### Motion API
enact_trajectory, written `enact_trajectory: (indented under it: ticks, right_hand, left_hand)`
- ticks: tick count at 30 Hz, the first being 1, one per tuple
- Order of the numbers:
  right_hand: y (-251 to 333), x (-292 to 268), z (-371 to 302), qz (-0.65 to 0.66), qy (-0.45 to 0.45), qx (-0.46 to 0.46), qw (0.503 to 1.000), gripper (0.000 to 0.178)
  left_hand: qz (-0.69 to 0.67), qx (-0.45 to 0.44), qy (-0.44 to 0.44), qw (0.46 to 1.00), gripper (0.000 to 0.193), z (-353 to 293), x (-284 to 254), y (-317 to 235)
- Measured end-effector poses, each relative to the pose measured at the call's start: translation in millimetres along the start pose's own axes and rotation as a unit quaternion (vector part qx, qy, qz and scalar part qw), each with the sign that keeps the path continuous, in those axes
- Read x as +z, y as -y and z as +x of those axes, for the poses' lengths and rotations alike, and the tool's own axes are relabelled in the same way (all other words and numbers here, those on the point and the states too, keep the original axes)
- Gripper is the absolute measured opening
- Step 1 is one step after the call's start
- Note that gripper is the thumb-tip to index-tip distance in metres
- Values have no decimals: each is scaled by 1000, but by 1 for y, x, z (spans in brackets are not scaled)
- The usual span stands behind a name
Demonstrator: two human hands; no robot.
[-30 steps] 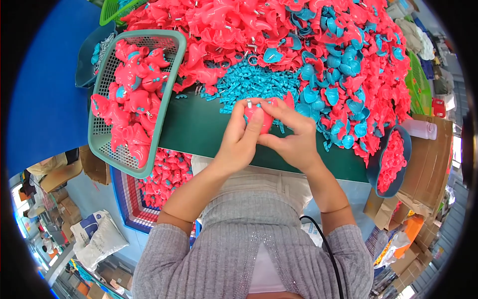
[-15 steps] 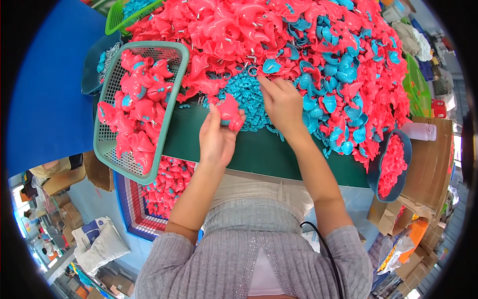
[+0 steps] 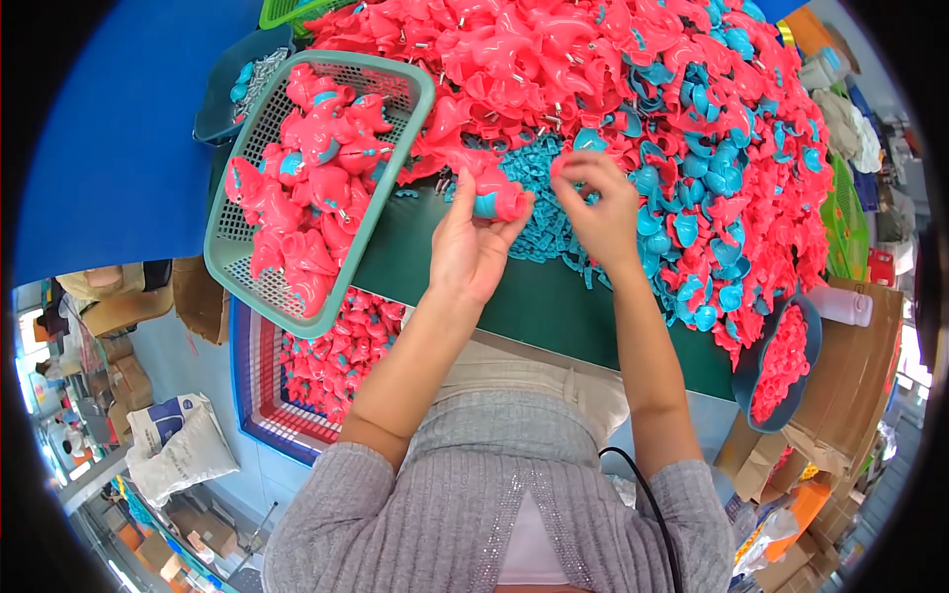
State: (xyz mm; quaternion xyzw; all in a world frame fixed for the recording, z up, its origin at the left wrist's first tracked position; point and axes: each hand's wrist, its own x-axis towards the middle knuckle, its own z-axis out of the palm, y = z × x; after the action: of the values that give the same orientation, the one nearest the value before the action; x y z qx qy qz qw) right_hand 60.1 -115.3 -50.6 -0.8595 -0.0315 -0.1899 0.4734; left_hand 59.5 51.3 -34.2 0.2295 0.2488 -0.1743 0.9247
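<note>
L hand point(image 3: 472, 247) grips pink/blue part point(image 3: 494, 201) btwn. thumb & fingers above tabletop point(image 3: 524, 306), round end toward R hand point(image 3: 605, 210). R hand pinches small pink pc. point(image 3: 559, 168) at fingertips, near blue pcs. point(image 3: 539, 235). Basket point(image 3: 423, 109) w/ pink parts point(image 3: 331, 188): L of L hand. Pink pile point(image 3: 524, 49): beyond both.

"What's in the left hand point(image 3: 465, 259)?"
"A glossy pink-red plastic piece point(image 3: 511, 205) with a teal band, lying sideways between thumb and fingers, its rounded end toward the right."
"And the right hand point(image 3: 605, 212)?"
"A small pink-red part point(image 3: 558, 167) at the fingertips, near the first but apart; its full shape is hidden."
</note>
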Motion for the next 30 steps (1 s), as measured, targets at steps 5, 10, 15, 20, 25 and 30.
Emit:
enact_trajectory:
  ticks: [5, 10, 15, 20, 25, 30]
  right_hand:
    - [48, -8, -38, 301, 12, 91, 949, 28]
    - [54, -29, -43, 11, 6, -103, 995, 39]
    - [63, -31, -53, 20, -28, -125, 992, 38]
    - [77, -36, -60, 22, -49, -161, 986, 39]
    - [86, -34, -75, 115, -106, -107, 982, 37]
    - [88, -29, -74, 114, -99, -132, 980, 36]
  left_hand:
    - [11, -4, 1, 1000, 41, -6, 9, 13]
    - [84, 15, 50, 995, 34, -22, 22, 19]
    - [118, 83, 89, 986, 29, -33, 28, 24]
    - [93, 138, 132, 977, 26, -47, 32, 28]
    - [-83, -20, 188, 978, 46, -42, 31, 26]
    - [-72, -116, 273, 952, 58, -44, 31, 25]
